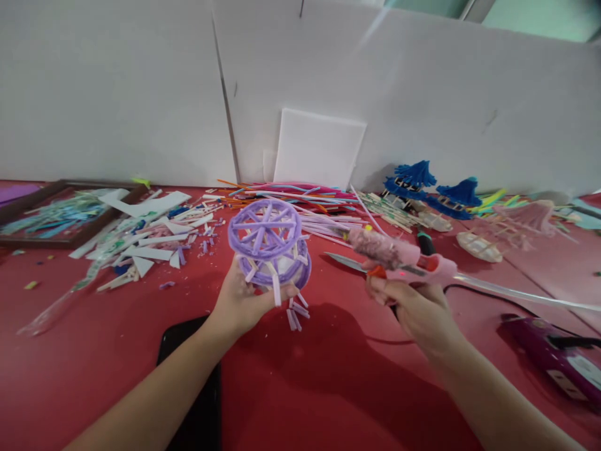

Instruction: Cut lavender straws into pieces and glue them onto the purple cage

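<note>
My left hand [244, 294] is closed around a purple-and-white pipe-cleaner model [265, 228], raised above the red table. A spoked purple ring tops it, and short pale pieces join this to a lower purple ring. In my right hand [417, 307] is a pink hot glue gun [404, 254], its fuzzy nozzle end pointing left toward the model, with a clear glue stick [521, 291] jutting from its back. Several short purple pipe-cleaner pieces [295, 315] lie on the table below the model. A knife blade [345, 260] shows behind the glue gun.
Paper and pipe-cleaner scraps [159, 238] spread at left beside a brown frame [61, 241]. Long coloured pipe cleaners [300, 193] lie at the back. Blue tasselled models [413, 178] stand back right. A purple power strip [554, 357] sits at right, a black phone-like slab [200, 388] under my left arm.
</note>
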The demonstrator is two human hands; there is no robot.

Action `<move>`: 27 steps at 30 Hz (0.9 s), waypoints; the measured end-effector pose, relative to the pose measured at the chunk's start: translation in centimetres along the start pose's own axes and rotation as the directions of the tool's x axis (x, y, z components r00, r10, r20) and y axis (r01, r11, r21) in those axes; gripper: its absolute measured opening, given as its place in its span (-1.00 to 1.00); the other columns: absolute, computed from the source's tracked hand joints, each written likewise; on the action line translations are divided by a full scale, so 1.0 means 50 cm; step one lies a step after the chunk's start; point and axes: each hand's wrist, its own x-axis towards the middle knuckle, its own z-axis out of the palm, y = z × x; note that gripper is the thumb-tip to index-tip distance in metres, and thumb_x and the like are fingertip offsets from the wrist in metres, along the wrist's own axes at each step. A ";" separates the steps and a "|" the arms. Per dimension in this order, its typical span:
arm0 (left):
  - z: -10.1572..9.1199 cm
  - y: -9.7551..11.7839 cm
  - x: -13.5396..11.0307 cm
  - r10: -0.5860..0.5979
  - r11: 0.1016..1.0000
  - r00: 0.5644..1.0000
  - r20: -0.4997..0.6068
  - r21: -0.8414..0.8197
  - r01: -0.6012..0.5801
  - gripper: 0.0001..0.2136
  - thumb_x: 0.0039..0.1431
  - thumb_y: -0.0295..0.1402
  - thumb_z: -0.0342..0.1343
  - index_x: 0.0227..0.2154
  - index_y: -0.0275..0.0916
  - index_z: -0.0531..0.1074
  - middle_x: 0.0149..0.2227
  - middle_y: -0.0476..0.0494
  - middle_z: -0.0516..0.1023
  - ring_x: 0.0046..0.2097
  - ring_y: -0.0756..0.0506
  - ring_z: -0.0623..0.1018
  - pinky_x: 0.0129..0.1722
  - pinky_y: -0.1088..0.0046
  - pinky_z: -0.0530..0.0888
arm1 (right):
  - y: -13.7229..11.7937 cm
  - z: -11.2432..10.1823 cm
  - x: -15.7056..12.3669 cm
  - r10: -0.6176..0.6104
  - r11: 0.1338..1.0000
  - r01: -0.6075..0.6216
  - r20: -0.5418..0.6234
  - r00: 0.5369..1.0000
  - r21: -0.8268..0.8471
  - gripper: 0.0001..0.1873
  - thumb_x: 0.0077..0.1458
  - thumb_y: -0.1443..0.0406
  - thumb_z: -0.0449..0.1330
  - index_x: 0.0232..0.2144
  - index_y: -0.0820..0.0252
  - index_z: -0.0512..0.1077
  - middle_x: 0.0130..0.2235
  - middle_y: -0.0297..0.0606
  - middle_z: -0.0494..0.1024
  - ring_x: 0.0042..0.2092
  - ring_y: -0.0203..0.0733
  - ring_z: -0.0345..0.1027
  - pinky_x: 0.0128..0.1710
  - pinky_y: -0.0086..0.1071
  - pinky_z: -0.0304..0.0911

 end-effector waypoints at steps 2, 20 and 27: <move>-0.001 -0.001 0.001 -0.013 1.000 1.000 0.019 0.014 0.012 -0.45 -0.38 -0.30 0.44 -0.26 -0.16 0.32 -0.28 -0.12 0.56 -0.21 -0.25 0.60 -0.16 0.08 0.54 | 0.013 0.008 -0.022 0.038 0.999 -0.038 0.016 0.999 0.002 -0.90 -0.09 0.27 0.23 -0.57 0.14 0.41 -0.61 -0.36 0.36 -0.54 -0.26 0.18 -0.53 -0.35 0.13; 0.000 0.004 -0.002 0.058 0.991 0.994 0.098 0.116 -0.069 -0.46 -0.38 -0.33 0.44 -0.24 -0.16 0.38 -0.20 -0.17 0.56 -0.07 -0.34 0.55 -0.03 -0.02 0.48 | 0.002 -0.026 -0.046 -0.280 0.860 0.320 0.156 0.947 -0.399 -0.90 -0.05 0.32 0.17 -0.57 0.06 0.40 -0.61 -0.33 0.35 -0.51 -0.15 0.25 -0.44 -0.27 0.21; -0.002 0.001 -0.003 0.069 0.988 0.992 0.102 0.131 -0.082 -0.41 -0.38 -0.30 0.44 -0.18 -0.18 0.38 -0.18 -0.18 0.57 -0.05 -0.34 0.55 -0.02 -0.01 0.48 | -0.022 -0.018 -0.044 -0.398 0.769 0.470 0.251 0.882 -0.433 -0.89 -0.03 0.38 0.09 -0.54 0.08 0.32 -0.59 -0.34 0.33 -0.53 -0.21 0.21 -0.51 -0.33 0.10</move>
